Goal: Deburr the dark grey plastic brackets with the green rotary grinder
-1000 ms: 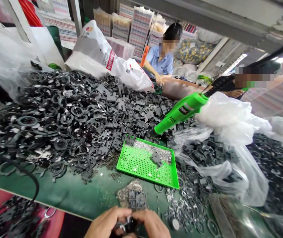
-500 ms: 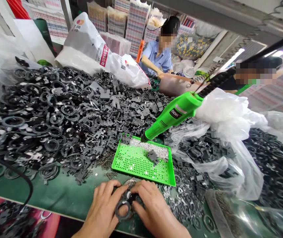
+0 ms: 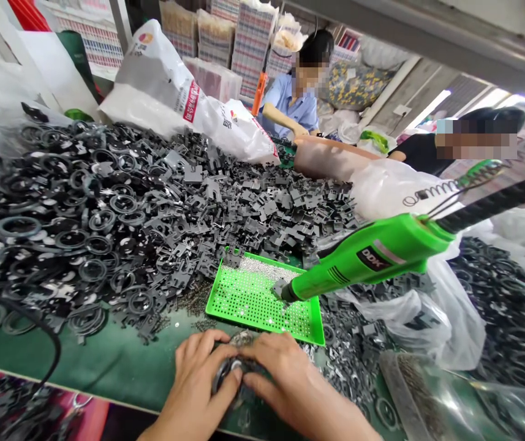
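Observation:
Close to the table's front edge, my left hand is closed around a dark ring-shaped plastic part, its thumb lying across it. My right hand meets it from the other side, fingers bent onto the same part. Most of the part is hidden under the fingers. Just beyond my hands lies a green perforated tray with small shiny pieces along its far side. Above the tray hangs a green electric screwdriver, its tip in front of a grey plastic piece.
Ring-shaped parts are heaped on the left, and flat grey clips at the back. Clear plastic bags and small metal pieces lie to the right. A pink container stands front left. Two people are across the table.
The hanging screwdriver has swung right and toward me. My left thumb has come up over the ring-shaped part, and my fingers now cover more of it.

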Demonstrator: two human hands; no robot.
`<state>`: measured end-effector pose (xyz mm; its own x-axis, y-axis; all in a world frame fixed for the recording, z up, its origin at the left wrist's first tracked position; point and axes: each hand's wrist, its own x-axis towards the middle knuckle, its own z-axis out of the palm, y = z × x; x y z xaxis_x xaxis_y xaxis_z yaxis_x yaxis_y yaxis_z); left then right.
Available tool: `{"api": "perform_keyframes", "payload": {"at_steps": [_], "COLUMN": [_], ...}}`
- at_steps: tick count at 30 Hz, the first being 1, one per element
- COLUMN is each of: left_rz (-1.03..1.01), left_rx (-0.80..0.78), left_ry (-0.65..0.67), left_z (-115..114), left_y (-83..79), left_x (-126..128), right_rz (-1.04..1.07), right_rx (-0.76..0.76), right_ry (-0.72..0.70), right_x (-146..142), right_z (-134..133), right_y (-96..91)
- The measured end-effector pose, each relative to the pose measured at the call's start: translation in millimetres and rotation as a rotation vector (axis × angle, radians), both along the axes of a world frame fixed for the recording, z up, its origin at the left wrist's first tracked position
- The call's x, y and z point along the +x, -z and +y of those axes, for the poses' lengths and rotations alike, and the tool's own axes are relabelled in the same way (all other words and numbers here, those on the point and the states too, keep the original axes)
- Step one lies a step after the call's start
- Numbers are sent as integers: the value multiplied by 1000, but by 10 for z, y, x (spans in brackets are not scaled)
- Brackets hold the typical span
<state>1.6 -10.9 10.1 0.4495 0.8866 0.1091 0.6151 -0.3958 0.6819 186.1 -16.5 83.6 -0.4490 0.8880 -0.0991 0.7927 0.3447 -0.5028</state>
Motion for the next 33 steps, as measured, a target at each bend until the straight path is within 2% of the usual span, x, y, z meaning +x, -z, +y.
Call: {"api": "perform_keyframes", "payload": {"at_steps": [2,5,9,11,12,14,17,19,24,29,33], "left_rz": [-20,-22,14,21,21,23,30,34,22,40,58], "left_rx": [-21,-56,-116,-105,-92,-72,-59,-55,-54,-38,-6], "left_ry": [29,73,86,59,47,40,74,80,32,124,142], "left_z": [1,15,34,32,29,26,27,25,10,47,78], "left_y": [18,-1,-111,-150,-159,-159,-140,-133,-132,-127,-131], "left_x": [-9,-41,-30,-7,3,11,-1,-7,-1,-45,-71], "right_rz": [105,204,466,551,519,318,-34,-140,-181,-113,-131], "right_rx": [-58,-185,-467,-534,-516,-416,-256,-223,-265,-280,-238], "right_ry": [-22,-61,173,263,272,214,21,-81,-168,-179,-214], "right_x": [-64,-144,-38,68,113,163,151,124,121,153,152], "right_z": [84,184,236,245,251,265,301,333,397,408,413], "right_y": [-75,-57,36,21,-3,-63,-128,-144,-164,-144,-100]}}
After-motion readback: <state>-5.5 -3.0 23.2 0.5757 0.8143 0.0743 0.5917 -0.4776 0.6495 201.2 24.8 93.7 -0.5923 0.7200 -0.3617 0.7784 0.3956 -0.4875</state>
